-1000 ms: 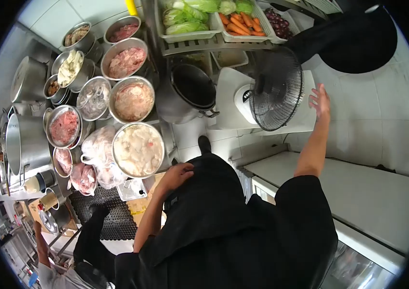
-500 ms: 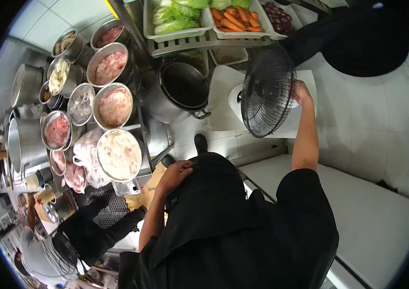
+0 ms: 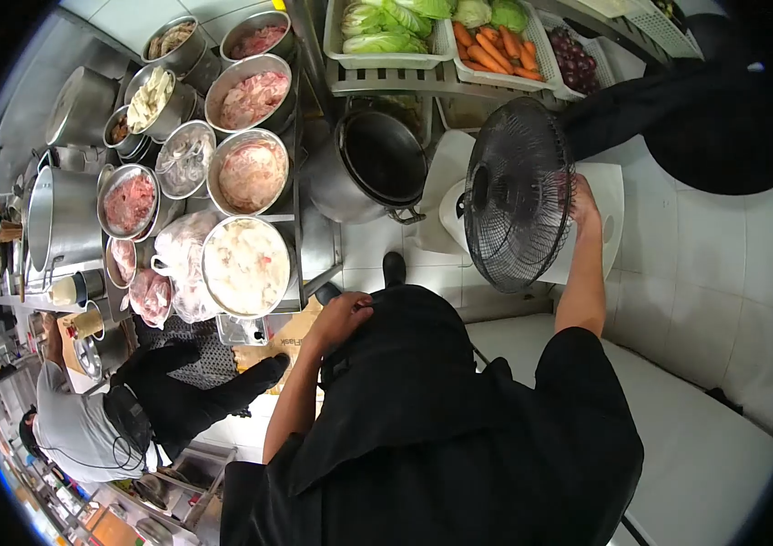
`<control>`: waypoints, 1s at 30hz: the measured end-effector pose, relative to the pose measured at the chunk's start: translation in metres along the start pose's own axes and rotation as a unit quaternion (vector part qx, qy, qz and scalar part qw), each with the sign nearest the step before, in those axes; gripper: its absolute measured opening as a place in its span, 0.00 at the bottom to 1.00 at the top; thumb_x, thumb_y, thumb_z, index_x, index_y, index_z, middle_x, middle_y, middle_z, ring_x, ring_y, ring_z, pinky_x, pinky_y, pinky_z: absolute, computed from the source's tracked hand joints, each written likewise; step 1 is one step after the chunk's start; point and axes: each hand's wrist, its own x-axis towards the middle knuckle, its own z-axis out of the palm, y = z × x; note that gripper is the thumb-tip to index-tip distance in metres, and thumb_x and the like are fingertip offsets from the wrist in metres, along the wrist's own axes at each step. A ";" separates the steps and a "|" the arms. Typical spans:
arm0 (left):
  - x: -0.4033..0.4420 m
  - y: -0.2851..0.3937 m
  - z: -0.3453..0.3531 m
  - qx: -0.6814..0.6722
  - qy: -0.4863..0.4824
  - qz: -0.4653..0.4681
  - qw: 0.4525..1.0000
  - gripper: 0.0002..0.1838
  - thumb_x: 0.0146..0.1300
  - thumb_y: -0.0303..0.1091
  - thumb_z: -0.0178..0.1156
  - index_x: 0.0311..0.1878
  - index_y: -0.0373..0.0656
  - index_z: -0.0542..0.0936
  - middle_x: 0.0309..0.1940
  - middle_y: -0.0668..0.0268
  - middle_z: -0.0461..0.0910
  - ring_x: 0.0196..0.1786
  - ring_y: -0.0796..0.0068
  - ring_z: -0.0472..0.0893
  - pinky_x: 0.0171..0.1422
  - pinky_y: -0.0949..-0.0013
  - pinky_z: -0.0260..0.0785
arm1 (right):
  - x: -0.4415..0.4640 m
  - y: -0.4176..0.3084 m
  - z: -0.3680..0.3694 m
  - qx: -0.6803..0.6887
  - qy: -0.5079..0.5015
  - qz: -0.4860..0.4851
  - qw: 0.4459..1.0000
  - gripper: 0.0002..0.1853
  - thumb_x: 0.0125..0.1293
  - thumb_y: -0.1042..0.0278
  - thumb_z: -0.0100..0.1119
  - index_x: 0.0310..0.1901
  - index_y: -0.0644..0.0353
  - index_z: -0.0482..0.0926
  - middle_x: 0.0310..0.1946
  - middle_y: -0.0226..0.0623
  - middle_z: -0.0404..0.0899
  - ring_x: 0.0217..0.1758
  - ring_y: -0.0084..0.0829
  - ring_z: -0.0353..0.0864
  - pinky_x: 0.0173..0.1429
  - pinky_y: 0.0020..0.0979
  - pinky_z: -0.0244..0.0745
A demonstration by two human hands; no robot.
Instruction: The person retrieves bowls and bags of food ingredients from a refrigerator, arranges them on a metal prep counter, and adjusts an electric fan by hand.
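My right hand (image 3: 584, 202) is at the rim of a black wire fan cage (image 3: 518, 196), its fingers curled in against the fan and partly hidden by the mesh. Behind the cage sits the fan's white body (image 3: 452, 217), in front of a white panel (image 3: 607, 214). My left hand (image 3: 344, 318) rests by the front of my black clothing with its fingers bent inward, and I see nothing in it. A large dark pot (image 3: 332, 187) stands on the floor to the left of the fan.
Metal bowls of raw meat (image 3: 254, 96) crowd the left counter, beside a wide bowl of pale food (image 3: 245, 268). A rack above holds lettuce (image 3: 386, 44), carrots (image 3: 487, 59) and grapes (image 3: 578, 64). A person in grey (image 3: 86, 423) works at left. A white surface (image 3: 669, 419) lies at right.
The view has shifted, so the rack, bowls and fan sit further right. The fan cage faces me more, with my right hand still at its rim. My left hand's fingers look more curled.
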 end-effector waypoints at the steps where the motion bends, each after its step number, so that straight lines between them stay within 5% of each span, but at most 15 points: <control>1: 0.001 0.000 -0.002 -0.002 0.004 -0.005 1.000 0.19 0.62 0.38 0.59 0.53 0.38 0.77 0.46 0.55 0.81 0.46 0.61 0.80 0.52 0.64 0.71 | 0.005 0.001 0.003 -0.004 -0.004 -0.002 1.000 0.05 0.66 0.70 0.53 0.40 0.59 0.76 0.23 0.26 0.75 0.19 0.19 0.72 0.21 0.23 0.70; 8: -0.005 -0.025 -0.008 0.020 0.016 0.000 1.000 0.18 0.62 0.38 0.60 0.52 0.39 0.78 0.46 0.55 0.81 0.48 0.60 0.80 0.53 0.63 0.71 | 0.040 0.035 -0.012 -0.018 0.014 -0.049 0.999 0.12 0.69 0.69 0.51 0.50 0.63 0.72 0.37 0.33 0.78 0.31 0.24 0.79 0.34 0.26 0.79; 11: -0.011 -0.033 -0.009 0.007 0.035 -0.001 0.999 0.19 0.60 0.38 0.61 0.50 0.37 0.78 0.45 0.52 0.81 0.46 0.55 0.81 0.53 0.62 0.72 | 0.051 0.039 -0.009 0.120 0.055 -0.036 0.991 0.14 0.69 0.67 0.50 0.52 0.64 0.72 0.40 0.34 0.79 0.35 0.26 0.79 0.39 0.27 0.79; 14: -0.014 -0.040 -0.010 -0.007 0.042 -0.019 0.999 0.18 0.60 0.38 0.61 0.49 0.36 0.79 0.44 0.52 0.81 0.47 0.55 0.81 0.53 0.62 0.72 | 0.063 0.030 -0.010 0.242 -0.001 0.055 0.969 0.14 0.72 0.59 0.41 0.34 0.50 0.76 0.18 0.20 0.69 0.12 0.15 0.62 0.14 0.16 0.58; 20: -0.015 -0.045 -0.015 -0.019 0.031 -0.020 0.999 0.18 0.60 0.39 0.61 0.49 0.36 0.78 0.45 0.52 0.81 0.51 0.56 0.80 0.55 0.61 0.71 | 0.028 0.025 0.014 0.071 0.106 -0.043 0.991 0.16 0.73 0.57 0.39 0.33 0.50 0.75 0.18 0.22 0.71 0.15 0.18 0.68 0.19 0.21 0.67; 23: -0.015 -0.047 -0.017 -0.013 0.037 -0.005 0.999 0.18 0.60 0.39 0.60 0.49 0.37 0.78 0.45 0.52 0.81 0.51 0.55 0.80 0.55 0.60 0.71 | 0.037 0.031 0.001 0.046 0.160 0.008 0.986 0.14 0.70 0.57 0.47 0.44 0.56 0.79 0.35 0.28 0.80 0.35 0.26 0.79 0.36 0.25 0.76; 25: -0.015 -0.051 -0.019 -0.011 0.043 0.004 0.999 0.17 0.60 0.39 0.60 0.49 0.37 0.79 0.45 0.52 0.81 0.51 0.54 0.80 0.55 0.59 0.70 | 0.044 0.035 0.001 0.145 0.124 -0.044 0.981 0.16 0.73 0.57 0.39 0.31 0.49 0.75 0.18 0.22 0.70 0.14 0.19 0.68 0.18 0.22 0.68; 27: -0.015 -0.048 -0.022 -0.005 0.034 -0.011 0.999 0.17 0.61 0.39 0.59 0.48 0.38 0.79 0.45 0.52 0.81 0.51 0.54 0.80 0.55 0.60 0.70 | 0.034 0.026 -0.006 0.067 0.132 0.004 0.989 0.17 0.72 0.57 0.39 0.28 0.50 0.75 0.17 0.22 0.70 0.14 0.20 0.67 0.19 0.24 0.69; 30: -0.016 -0.051 -0.026 -0.007 0.026 -0.023 0.999 0.19 0.62 0.39 0.59 0.53 0.39 0.77 0.47 0.55 0.81 0.50 0.58 0.80 0.55 0.62 0.70 | 0.045 0.033 -0.017 0.190 -0.097 -0.009 0.977 0.16 0.70 0.61 0.41 0.25 0.51 0.75 0.17 0.23 0.70 0.13 0.20 0.67 0.17 0.23 0.68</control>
